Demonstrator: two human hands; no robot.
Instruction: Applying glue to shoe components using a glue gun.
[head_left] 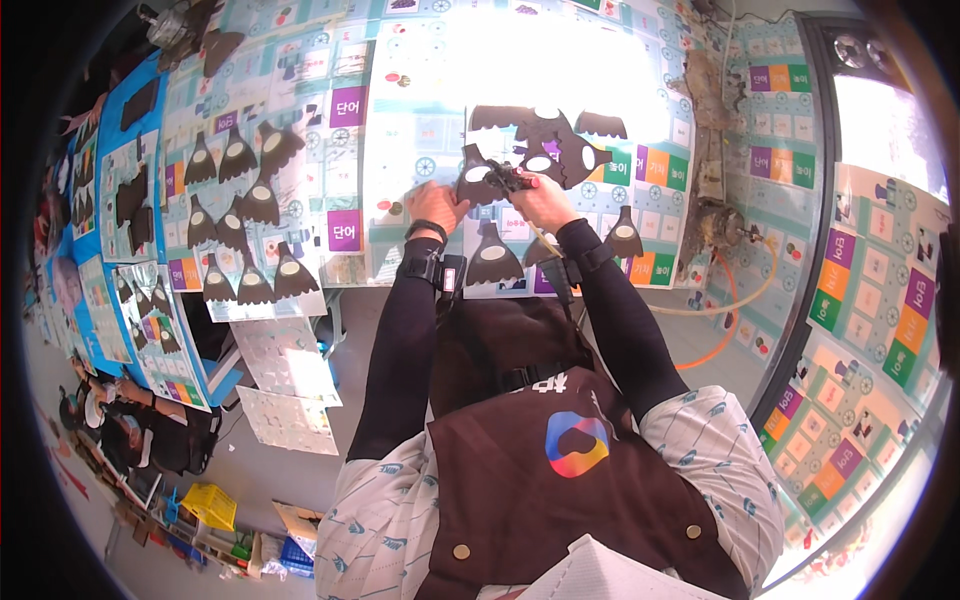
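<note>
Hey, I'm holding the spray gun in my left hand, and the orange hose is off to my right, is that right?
Not quite: the head view shows the spray gun in your right hand, not your left hand. The orange hose is off to your right, as you said.

Harsh white light [540, 55] is being thrown across a sheet-covered tabletop [395, 135] at top centre, while patterned sheets [870, 285] are being bordered by a dark frame [822, 90] at right. Grey floor [240, 462] is being shared by a blue-covered table [150, 68] at left and a yellow crate [210, 506] at lower left.
</note>
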